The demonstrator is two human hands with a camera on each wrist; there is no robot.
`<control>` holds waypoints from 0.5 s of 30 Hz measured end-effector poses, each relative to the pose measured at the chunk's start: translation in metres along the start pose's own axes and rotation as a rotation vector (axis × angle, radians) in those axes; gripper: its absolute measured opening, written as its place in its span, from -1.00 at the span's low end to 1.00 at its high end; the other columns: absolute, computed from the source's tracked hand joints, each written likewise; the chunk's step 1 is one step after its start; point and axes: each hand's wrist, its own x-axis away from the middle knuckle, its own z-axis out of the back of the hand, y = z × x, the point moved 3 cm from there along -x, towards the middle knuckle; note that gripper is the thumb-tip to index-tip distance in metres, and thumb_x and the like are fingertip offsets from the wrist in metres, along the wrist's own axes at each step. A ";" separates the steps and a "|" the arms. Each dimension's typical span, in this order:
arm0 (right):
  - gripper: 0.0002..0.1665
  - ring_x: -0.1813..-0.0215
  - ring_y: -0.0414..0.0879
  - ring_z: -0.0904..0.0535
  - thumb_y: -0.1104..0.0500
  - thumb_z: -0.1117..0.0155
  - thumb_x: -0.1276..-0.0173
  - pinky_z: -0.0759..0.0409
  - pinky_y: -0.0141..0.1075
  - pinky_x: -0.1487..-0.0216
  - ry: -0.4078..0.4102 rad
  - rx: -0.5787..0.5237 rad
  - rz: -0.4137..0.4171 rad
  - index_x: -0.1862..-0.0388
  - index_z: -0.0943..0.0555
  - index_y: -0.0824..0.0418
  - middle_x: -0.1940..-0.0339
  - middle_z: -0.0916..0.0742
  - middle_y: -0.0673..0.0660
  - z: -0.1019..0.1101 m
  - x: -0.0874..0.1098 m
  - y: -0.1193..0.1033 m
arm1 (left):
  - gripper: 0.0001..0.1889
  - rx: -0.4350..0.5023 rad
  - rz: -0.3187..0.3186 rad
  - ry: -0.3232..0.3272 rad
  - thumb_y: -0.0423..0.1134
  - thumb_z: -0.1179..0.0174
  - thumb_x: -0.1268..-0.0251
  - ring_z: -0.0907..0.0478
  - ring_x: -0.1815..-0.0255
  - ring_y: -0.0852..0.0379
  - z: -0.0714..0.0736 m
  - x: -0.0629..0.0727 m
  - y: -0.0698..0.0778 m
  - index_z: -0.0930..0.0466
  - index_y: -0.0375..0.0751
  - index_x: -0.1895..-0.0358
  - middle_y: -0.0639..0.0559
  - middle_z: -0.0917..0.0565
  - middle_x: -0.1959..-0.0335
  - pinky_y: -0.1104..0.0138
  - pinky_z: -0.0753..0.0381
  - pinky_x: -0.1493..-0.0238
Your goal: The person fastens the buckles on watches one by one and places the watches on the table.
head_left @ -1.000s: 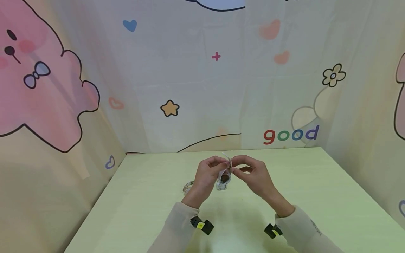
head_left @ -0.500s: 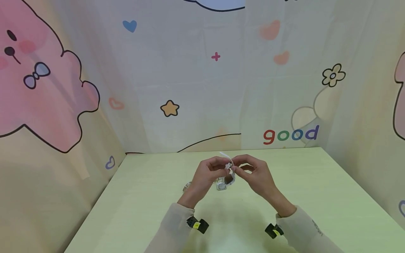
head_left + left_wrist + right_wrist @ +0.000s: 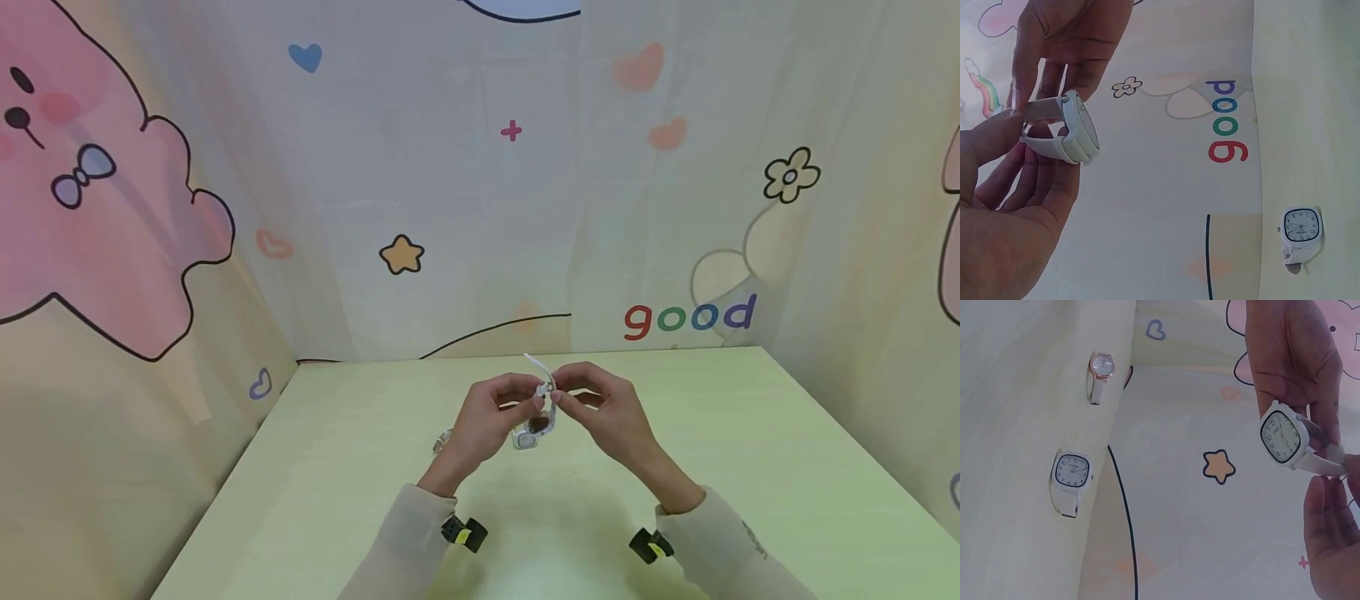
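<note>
A white wristwatch with a rounded square dial hangs in a loop between both hands, above the table. My left hand pinches its strap near the buckle, thumb against the fingers. From the other side, my right hand pinches the strap between thumb and index finger. One loose strap end sticks up above the fingertips. In the right wrist view the watch's dial faces that camera, while the strap ends are partly hidden by the fingers.
A second white square-dial watch stands on the table below the hands. Left of it lies a smaller watch with a rose-gold case, partly behind my left wrist in the head view. A printed curtain closes off the table's back edge.
My left hand has shifted slightly, and the held watch has turned so that its buckle area shows between the fingertips. Both hands keep pinching the strap.
</note>
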 end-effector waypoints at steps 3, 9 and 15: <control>-0.77 0.09 -0.31 -0.65 0.19 -0.35 -0.34 -0.64 -0.45 0.06 -0.004 0.004 -0.009 0.03 -0.64 0.15 0.14 -0.75 0.10 0.000 0.000 0.001 | -0.76 0.033 -0.002 0.003 -0.24 -0.26 -0.35 -0.66 0.03 0.17 -0.001 0.001 0.001 -0.66 -0.13 -0.04 -0.08 -0.71 0.08 0.28 -0.66 -0.07; -0.80 0.09 -0.30 -0.66 0.19 -0.34 -0.36 -0.64 -0.44 0.05 0.001 0.011 -0.008 0.05 -0.65 0.15 0.15 -0.76 0.08 0.000 0.000 0.000 | -0.75 0.086 -0.014 0.002 -0.29 -0.25 -0.34 -0.66 0.09 0.19 -0.003 0.001 0.003 -0.65 -0.20 -0.05 -0.17 -0.70 0.08 0.29 -0.70 0.00; -0.85 0.13 -0.29 -0.68 0.22 -0.34 -0.34 -0.65 -0.45 0.08 0.018 0.014 0.006 0.12 -0.67 0.17 0.19 -0.76 0.09 -0.002 0.001 0.001 | -0.75 0.094 -0.019 0.011 -0.31 -0.23 -0.35 -0.67 0.10 0.08 -0.004 0.001 0.004 -0.64 -0.25 -0.05 -0.27 -0.68 0.05 0.32 -0.69 0.02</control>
